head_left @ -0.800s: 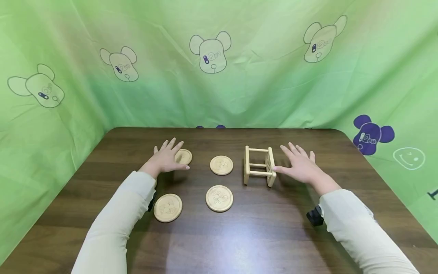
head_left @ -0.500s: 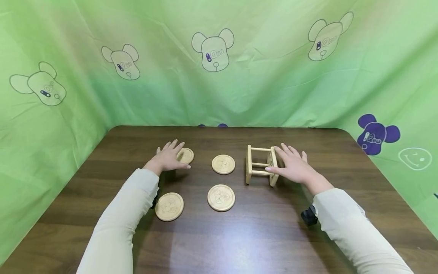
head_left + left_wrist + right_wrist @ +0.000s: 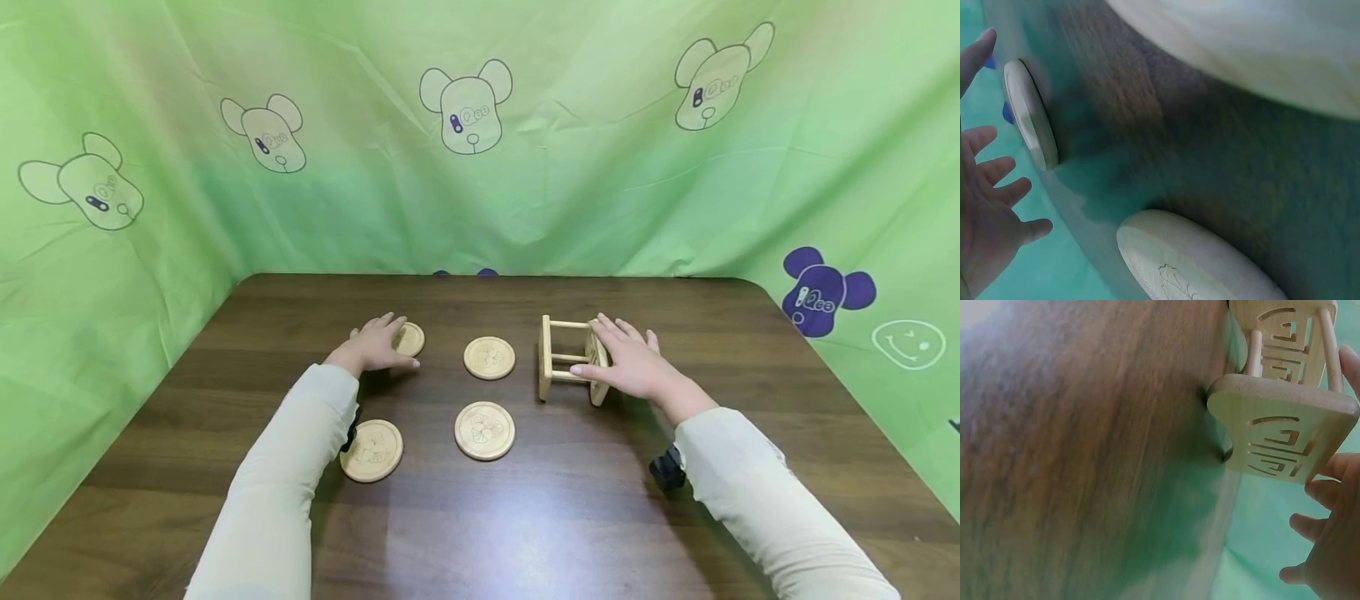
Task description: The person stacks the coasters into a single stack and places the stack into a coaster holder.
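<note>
My left hand (image 3: pixel 375 346) is held over a round wooden coaster (image 3: pixel 410 340) at the far left, covering part of it. Its fingers are extended and grip nothing; the left wrist view shows them spread beside that coaster (image 3: pixel 1029 115). On the right, my right hand (image 3: pixel 633 362) is at a small wooden coaster rack (image 3: pixel 545 360), its fingers nearly straight along the near-right side panel. The thumb overlaps the front rail in the head view. In the right wrist view, fingertips lie right at the edge of the rack's carved panel (image 3: pixel 1279 434).
Two engraved coasters (image 3: pixel 489 358) (image 3: pixel 484 431) lie mid-table between the hands. Another coaster (image 3: pixel 372 451) lies beside the left forearm, partly covered by the wrist camera. A green curtain (image 3: pixel 480 208) surrounds the brown table (image 3: pixel 570 517).
My right hand has moved left onto the rack, its thumb now across the front rail. The left hand has shifted slightly right and lower over the far coaster.
</note>
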`<state>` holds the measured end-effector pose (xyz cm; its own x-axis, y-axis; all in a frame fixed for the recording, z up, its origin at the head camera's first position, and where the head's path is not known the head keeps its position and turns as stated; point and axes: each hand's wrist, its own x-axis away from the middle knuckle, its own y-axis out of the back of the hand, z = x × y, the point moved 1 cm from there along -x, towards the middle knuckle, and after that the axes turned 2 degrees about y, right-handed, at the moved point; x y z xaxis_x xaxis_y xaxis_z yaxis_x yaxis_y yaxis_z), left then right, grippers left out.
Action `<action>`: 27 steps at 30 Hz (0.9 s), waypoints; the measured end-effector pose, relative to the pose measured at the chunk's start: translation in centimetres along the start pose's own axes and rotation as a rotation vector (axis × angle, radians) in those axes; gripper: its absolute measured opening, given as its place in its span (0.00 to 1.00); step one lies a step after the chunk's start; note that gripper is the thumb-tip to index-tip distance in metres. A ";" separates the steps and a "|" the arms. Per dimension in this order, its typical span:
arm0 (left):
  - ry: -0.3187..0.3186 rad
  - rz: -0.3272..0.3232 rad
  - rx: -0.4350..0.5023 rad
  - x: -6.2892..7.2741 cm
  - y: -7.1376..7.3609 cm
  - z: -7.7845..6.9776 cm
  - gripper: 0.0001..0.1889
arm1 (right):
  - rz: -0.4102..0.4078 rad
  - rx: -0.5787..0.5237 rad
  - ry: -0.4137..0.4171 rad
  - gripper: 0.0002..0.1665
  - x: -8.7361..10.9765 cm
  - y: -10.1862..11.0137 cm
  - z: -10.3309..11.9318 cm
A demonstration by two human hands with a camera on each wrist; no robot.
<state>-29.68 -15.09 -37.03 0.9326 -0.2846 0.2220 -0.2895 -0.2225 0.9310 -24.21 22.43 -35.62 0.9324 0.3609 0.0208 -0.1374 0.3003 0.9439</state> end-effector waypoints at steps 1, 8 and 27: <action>0.002 0.001 0.003 -0.1 0.0 0.1 0.47 | -0.001 0.001 0.002 0.57 0.0 0.0 0.0; 0.002 0.013 0.011 -0.3 -0.2 0.1 0.45 | -0.007 0.011 0.016 0.58 -0.2 -0.1 -0.2; -0.036 0.004 -0.023 -1.5 -0.4 0.2 0.37 | -0.012 -0.017 0.022 0.58 -0.4 -0.5 -0.4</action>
<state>-31.00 -14.74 -37.82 0.9228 -0.3192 0.2157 -0.2879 -0.1996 0.9366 -24.63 22.51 -36.18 0.9262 0.3770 0.0021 -0.1322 0.3196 0.9383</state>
